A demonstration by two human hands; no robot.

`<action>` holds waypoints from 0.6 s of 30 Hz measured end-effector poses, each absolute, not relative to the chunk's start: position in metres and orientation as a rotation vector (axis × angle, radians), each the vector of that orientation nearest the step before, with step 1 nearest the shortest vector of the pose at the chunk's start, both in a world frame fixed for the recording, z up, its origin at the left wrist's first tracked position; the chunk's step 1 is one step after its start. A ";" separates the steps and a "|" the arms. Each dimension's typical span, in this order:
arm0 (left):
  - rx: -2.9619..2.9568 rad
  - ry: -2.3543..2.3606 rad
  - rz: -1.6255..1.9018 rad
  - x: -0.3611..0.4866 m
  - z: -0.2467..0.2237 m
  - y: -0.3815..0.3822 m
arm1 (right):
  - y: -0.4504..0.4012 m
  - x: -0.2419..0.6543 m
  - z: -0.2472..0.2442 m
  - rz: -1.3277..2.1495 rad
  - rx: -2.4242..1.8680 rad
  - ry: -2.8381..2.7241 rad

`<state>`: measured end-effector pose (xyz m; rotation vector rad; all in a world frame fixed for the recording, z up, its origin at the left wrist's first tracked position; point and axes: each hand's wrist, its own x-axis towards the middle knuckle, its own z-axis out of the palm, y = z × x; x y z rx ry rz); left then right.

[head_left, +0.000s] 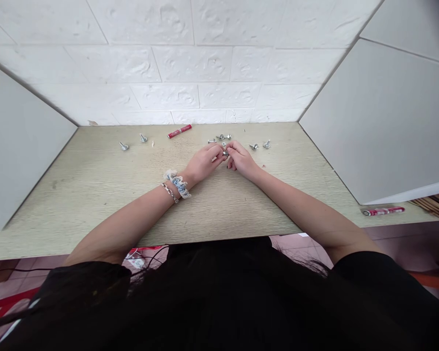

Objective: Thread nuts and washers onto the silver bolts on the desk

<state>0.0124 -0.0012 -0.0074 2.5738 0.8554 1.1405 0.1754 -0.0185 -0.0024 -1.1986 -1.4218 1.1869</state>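
My left hand (206,162) and my right hand (242,161) meet over the wooden tabletop. Between their fingertips is a small shiny metal bolt (225,153), partly hidden by the fingers. The left fingers pinch it from one side and the right fingers close on it from the other. Just beyond the hands lie a small nut (224,144), a bolt (212,141) and more bolt pieces (224,137). A fabric scrunchie (179,184) and a chain bracelet (169,192) circle my left wrist.
Two bolts with washers (123,146) (143,138) stand at the left, two more (254,146) (267,144) at the right. A red tube (179,131) lies near the white brick wall (212,95). Grey panels (388,122) flank the tabletop (205,219); another red tube (383,211) lies at right.
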 end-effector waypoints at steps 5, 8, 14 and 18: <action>2.589 0.842 1.153 0.013 -0.007 -0.002 | -0.018 0.175 -0.002 1.181 -1.243 -1.466; 2.606 0.792 1.190 0.013 -0.009 -0.001 | -0.017 0.176 -0.003 1.159 -1.283 -1.482; 2.620 0.780 1.191 0.013 -0.010 -0.001 | -0.018 0.176 -0.003 1.137 -1.290 -1.499; 2.625 0.769 1.187 0.013 -0.009 -0.001 | -0.019 0.175 0.000 1.161 -1.275 -1.473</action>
